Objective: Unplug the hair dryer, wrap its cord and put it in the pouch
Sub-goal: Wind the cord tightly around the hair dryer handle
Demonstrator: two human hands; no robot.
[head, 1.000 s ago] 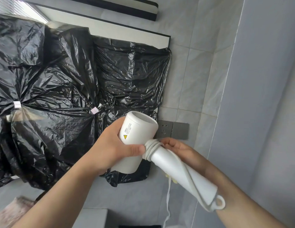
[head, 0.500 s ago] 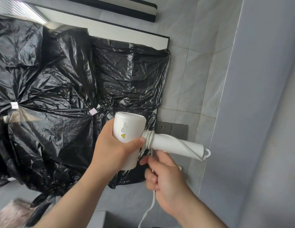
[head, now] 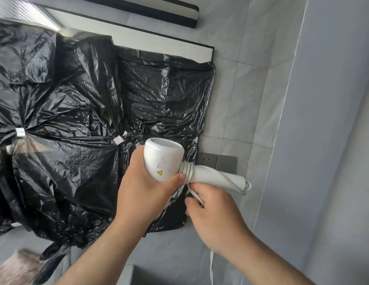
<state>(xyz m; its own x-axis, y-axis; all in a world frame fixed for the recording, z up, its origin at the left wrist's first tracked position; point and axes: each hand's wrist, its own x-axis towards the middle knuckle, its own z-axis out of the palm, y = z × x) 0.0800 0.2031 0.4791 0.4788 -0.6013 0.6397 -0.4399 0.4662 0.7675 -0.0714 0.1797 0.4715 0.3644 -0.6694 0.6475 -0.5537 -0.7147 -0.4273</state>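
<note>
A white hair dryer [head: 162, 159] is held up in front of the wall, its handle [head: 212, 176] pointing right. My left hand [head: 142, 188] grips the dryer's barrel. Its white cord [head: 186, 170] is wound in a few turns where handle meets barrel and one strand spirals along the handle. My right hand [head: 212, 214] is closed on the cord just below the handle. The loose end of the cord [head: 211, 268] hangs down past my right wrist. No pouch is in view.
Black plastic bags [head: 76, 120] cover a framed mirror on the grey tiled wall. A grey wall socket [head: 216, 162] sits right behind the dryer. A plain grey wall panel [head: 323, 140] stands close on the right. Something furry [head: 17, 268] shows at the bottom left.
The dryer's handle swung up from pointing down-right to pointing right. My right hand came from behind the handle to below it, drawing the cord around the handle's base.
</note>
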